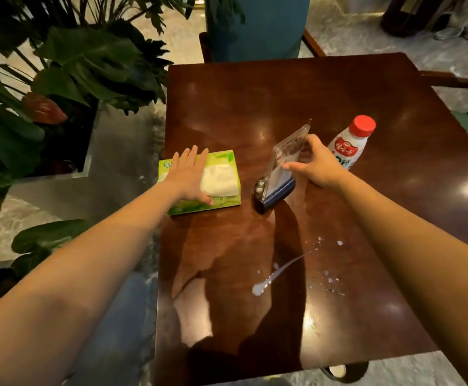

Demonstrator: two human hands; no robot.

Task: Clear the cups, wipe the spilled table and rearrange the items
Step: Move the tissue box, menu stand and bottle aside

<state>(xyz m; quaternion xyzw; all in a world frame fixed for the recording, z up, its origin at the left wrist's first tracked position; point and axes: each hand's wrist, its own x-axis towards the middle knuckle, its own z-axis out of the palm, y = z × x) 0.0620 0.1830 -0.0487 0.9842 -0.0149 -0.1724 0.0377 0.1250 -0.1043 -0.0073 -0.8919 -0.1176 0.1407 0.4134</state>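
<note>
Two bare hands reach over a dark wooden desk (324, 87) with spilled white liquid on it.

From the head camera, the left hand (189, 176) lies flat on a green tissue box (224, 200) at the desk's left edge, its fingers (192, 154) straight and slightly spread, the thumb touching the white tissue (220, 181) that shows through the top opening. The right hand (317, 164) pinches the tilted clear panel of an acrylic sign holder (278, 174) between thumb and fingers; the holder's dark base sits on the desk just right of the box. A white bottle with a red cap (351, 140) stands close behind the right hand. The white spill (271, 278) lies nearer the person, a streak ending in a blob with scattered droplets around it. Leafy plants (68, 79) stand left of the desk.
</note>
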